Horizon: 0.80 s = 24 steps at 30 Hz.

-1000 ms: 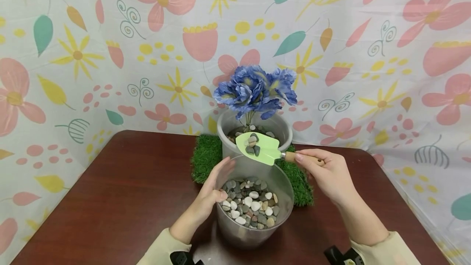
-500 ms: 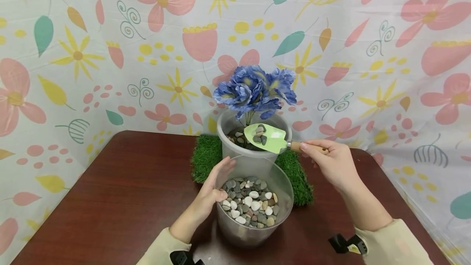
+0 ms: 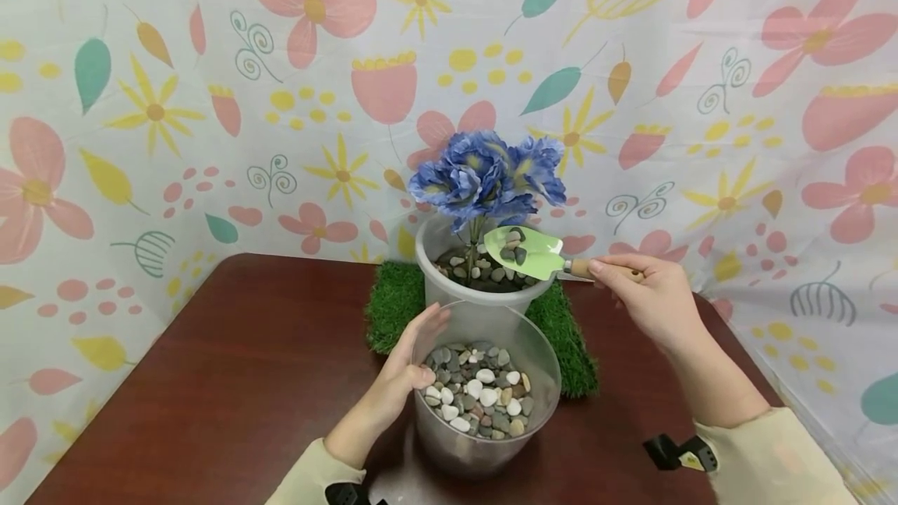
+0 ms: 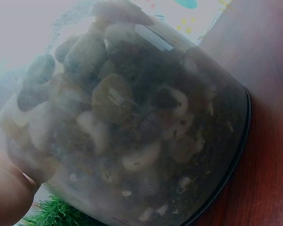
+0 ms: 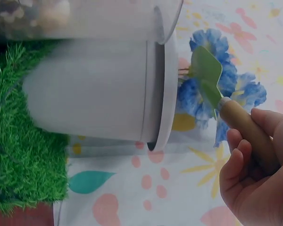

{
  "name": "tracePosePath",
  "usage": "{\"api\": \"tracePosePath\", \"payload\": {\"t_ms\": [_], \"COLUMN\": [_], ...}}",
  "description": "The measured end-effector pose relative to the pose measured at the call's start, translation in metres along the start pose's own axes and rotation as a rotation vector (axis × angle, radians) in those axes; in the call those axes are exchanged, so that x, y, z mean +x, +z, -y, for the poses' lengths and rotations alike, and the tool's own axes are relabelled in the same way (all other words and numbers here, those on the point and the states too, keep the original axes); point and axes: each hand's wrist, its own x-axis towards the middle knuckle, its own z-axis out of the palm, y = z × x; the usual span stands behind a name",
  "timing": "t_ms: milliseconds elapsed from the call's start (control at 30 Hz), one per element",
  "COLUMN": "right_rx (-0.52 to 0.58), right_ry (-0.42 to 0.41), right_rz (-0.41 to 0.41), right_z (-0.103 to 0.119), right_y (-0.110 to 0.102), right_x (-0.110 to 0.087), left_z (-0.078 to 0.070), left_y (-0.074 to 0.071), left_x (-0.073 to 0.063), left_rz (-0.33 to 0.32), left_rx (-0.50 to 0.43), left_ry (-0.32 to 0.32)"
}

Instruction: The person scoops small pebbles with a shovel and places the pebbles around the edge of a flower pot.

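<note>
My right hand [image 3: 652, 298] grips the wooden handle of a light green hand trowel [image 3: 542, 259]. Its blade carries a few grey and tan pebbles [image 3: 514, 246] over the right side of a pale grey flowerpot [image 3: 449, 293]. Blue flowers [image 3: 484, 178] stand in that pot, with soil and pebbles around their stems. My left hand [image 3: 393, 388] holds the near clear bucket [image 3: 466, 450] at its left side, thumb over the rim. White, grey and brown pebbles [image 3: 477, 396] lie in this bucket. The left wrist view shows them through its cloudy wall [image 4: 132, 117].
A green artificial-grass mat [image 3: 571, 361] lies under the flowerpot. Everything stands on a dark reddish-brown table [image 3: 231, 380]. Behind the table hangs a white cloth [image 3: 295, 92] printed with flowers and leaves.
The right hand has moved the loaded trowel right and away from me, from above the gap between the two containers to over the flowerpot. The left hand and bucket stay put.
</note>
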Motion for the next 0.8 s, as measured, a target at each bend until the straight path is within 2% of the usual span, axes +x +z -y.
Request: {"api": "tracePosePath", "payload": {"t_ms": [267, 600, 800], "right_rx": [-0.064, -0.162, -0.144], "right_ry": [-0.012, -0.002, 0.018], "right_rz": [0.015, 0.057, 0.088], "right_z": [-0.002, 0.009, 0.012], "right_y": [-0.005, -0.011, -0.013], "right_x": [0.008, 0.023, 0.031], "left_z": [0.001, 0.002, 0.002], "left_y": [0.0, -0.001, -0.001], "left_x": [0.0, 0.001, 0.001], "left_rz": [0.0, 0.004, 0.013], "left_rx": [0.009, -0.001, 0.009], "left_ry": [-0.002, 0.015, -0.006]}}
